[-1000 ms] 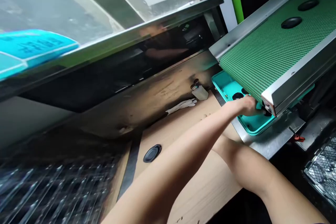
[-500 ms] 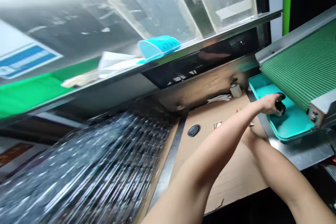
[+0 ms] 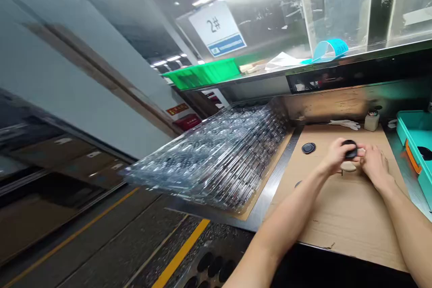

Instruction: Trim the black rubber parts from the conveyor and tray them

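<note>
Above the brown cardboard sheet (image 3: pixel 337 216), my left hand (image 3: pixel 334 156) is closed on a small black round part (image 3: pixel 350 149). The fingertips of my right hand (image 3: pixel 374 163) pinch the part's right edge. A pale cream oval pad (image 3: pixel 348 167) shows just below the part; whether a hand touches it, I cannot tell. Another black round part (image 3: pixel 308 148) lies flat on the cardboard to the left. A third dark disc (image 3: pixel 298 184) is partly hidden behind my left forearm.
A stack of clear plastic trays (image 3: pixel 216 153) stands left of the cardboard. At right is a turquoise bin (image 3: pixel 407 130) with a black part inside. White gloves (image 3: pixel 347 123) and a small bottle (image 3: pixel 371 120) sit at the back. A metal shelf edge (image 3: pixel 357 64) runs above.
My left hand has come from the turquoise bin to over the cardboard with a black round part. Both hands now meet at it. The view has swung left.
</note>
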The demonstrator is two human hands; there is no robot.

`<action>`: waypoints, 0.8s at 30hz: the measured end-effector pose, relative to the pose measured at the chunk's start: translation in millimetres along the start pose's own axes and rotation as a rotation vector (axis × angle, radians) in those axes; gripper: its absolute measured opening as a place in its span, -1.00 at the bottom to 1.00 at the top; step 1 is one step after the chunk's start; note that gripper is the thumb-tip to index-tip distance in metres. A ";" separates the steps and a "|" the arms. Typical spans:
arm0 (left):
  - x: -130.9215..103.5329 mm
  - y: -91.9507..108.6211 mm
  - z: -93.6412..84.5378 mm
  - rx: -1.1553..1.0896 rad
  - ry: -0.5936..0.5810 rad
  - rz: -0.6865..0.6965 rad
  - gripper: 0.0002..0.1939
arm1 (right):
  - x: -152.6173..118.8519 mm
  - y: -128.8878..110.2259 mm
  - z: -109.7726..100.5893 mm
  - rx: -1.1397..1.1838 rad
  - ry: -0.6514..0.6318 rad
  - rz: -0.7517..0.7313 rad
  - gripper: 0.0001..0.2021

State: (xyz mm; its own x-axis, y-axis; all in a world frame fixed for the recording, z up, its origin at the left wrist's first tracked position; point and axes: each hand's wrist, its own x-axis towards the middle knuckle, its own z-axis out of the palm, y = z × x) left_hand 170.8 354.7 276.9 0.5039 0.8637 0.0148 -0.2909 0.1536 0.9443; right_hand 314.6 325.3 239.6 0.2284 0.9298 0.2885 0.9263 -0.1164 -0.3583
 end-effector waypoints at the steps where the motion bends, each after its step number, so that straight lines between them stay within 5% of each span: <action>1: -8.2 -2.1 -22.7 -0.062 0.063 -0.043 -0.77 | 0.5 3.4 3.0 -0.028 -0.004 0.022 -0.77; 4: -19.9 -10.0 -69.9 -0.117 0.209 -0.141 -0.87 | 2.6 5.4 11.4 -0.007 0.001 -0.014 -0.73; 8: -19.3 -8.9 -90.4 -0.078 0.234 -0.220 -0.78 | 2.3 -3.4 16.9 0.186 0.047 -0.101 -0.77; 12: -19.9 1.8 -88.6 -0.318 0.226 -0.357 -0.47 | -3.9 -16.2 13.6 0.365 0.033 -0.207 -0.75; 17: -25.9 -4.7 -69.6 -0.469 0.123 -0.526 -0.51 | -11.8 -29.2 4.2 0.395 0.005 -0.330 -0.77; 24: -33.3 -19.2 -50.1 -0.247 0.117 -0.388 -0.49 | -18.3 -38.8 2.8 0.191 -0.096 -0.402 -0.78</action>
State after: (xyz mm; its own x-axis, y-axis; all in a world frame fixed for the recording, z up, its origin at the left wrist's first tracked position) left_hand 118.8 347.0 241.8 0.5229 0.7659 -0.3742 -0.2911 0.5730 0.7661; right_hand 273.6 313.7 245.8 -0.1757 0.9171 0.3578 0.8617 0.3191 -0.3946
